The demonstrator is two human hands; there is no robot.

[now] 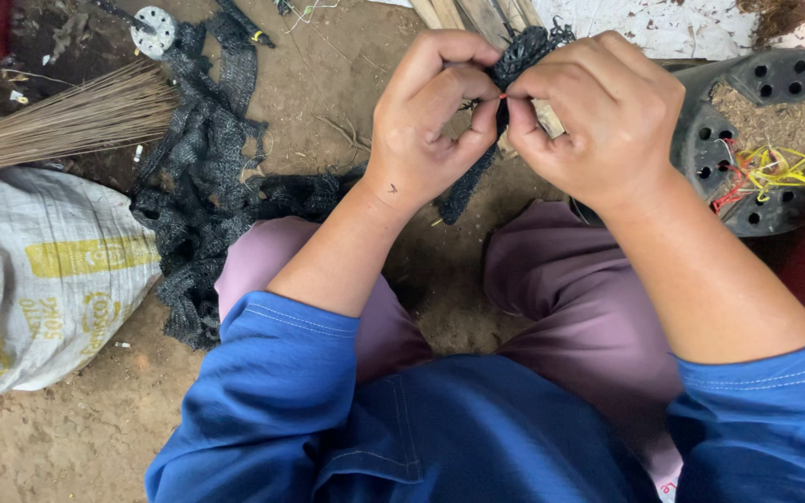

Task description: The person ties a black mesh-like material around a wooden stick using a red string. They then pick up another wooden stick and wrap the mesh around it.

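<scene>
Black netting strip (520,56) sits pinched between both hands above the lap: left hand (426,116) and right hand (598,112) each closed on it, fingertips meeting. More black netting (202,186) trails over the dirt floor (76,438), beside a white sack (39,279).

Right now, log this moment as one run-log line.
left hand: pinching black mesh bundle | right hand: pinching same bundle | nearby: perforated black pot, loose black netting, white sack, broom bristles
</scene>
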